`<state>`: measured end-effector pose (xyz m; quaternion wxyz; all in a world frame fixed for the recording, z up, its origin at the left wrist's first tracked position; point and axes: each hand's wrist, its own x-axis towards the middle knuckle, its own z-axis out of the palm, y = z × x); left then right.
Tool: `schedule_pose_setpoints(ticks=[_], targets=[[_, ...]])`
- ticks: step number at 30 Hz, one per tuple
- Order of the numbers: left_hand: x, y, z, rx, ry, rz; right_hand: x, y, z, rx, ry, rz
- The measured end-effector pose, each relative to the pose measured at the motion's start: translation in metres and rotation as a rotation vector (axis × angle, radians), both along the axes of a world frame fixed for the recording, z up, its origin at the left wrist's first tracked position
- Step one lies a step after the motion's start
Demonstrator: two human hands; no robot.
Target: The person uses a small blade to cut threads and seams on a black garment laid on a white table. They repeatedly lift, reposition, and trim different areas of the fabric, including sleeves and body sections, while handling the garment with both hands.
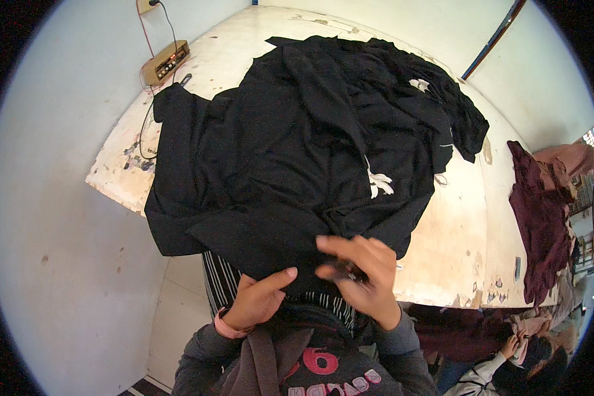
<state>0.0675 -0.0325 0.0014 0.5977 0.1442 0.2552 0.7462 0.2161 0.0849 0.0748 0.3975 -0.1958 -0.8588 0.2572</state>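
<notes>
— Two hands are closed on the near edge of the large heap of black cloth (310,145): the left hand (257,300) is pinched on a fold by its thumb, the right hand (360,280) curled round a small dark thing that is blurred

— What could be spoiled?

— Much cloth is draped past the worn white table (455,231) edge beyond the fingers; a hard tug could slide the heap floorwards, or the corded box (166,61) far beyond the left hand could be snagged

head view — worn on the person's head, fisheye, looking steeply down and forward | close over the hands (310,287) at the lower edge | table (455,244) stretches away toward the top — edges bend at the rim
</notes>
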Motion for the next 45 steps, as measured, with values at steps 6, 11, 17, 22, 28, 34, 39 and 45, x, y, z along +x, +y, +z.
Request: schedule_pose_setpoints(ticks=[6, 11, 17, 22, 28, 34, 39, 45], targets=[[-0.005, -0.002, -0.009, -0.023, -0.038, -0.010, 0.008, 0.004, -0.016, -0.083, 0.204, 0.198], [-0.002, -0.005, 0.003, -0.150, 0.054, -0.034, -0.002, 0.006, -0.007, -0.021, 0.004, -0.009], [-0.002, -0.007, -0.019, 0.041, -0.110, -0.049, 0.006, 0.010, -0.024, -0.079, 0.127, 0.238], [-0.010, -0.005, -0.021, 0.145, -0.132, -0.076, 0.013, 0.002, -0.017, -0.190, 0.164, 0.291], [-0.003, -0.001, -0.004, 0.064, -0.206, -0.073, 0.016, -0.005, -0.025, -0.005, 0.021, -0.170], [-0.002, -0.002, -0.001, 0.062, -0.200, -0.100, 0.009, -0.007, -0.020, 0.097, -0.068, -0.162], [0.003, -0.004, -0.001, 0.053, -0.128, -0.064, 0.006, -0.008, -0.018, 0.181, -0.090, -0.195], [0.002, -0.002, 0.005, -0.110, -0.132, -0.059, 0.006, -0.005, -0.017, -0.063, 0.071, -0.059]])
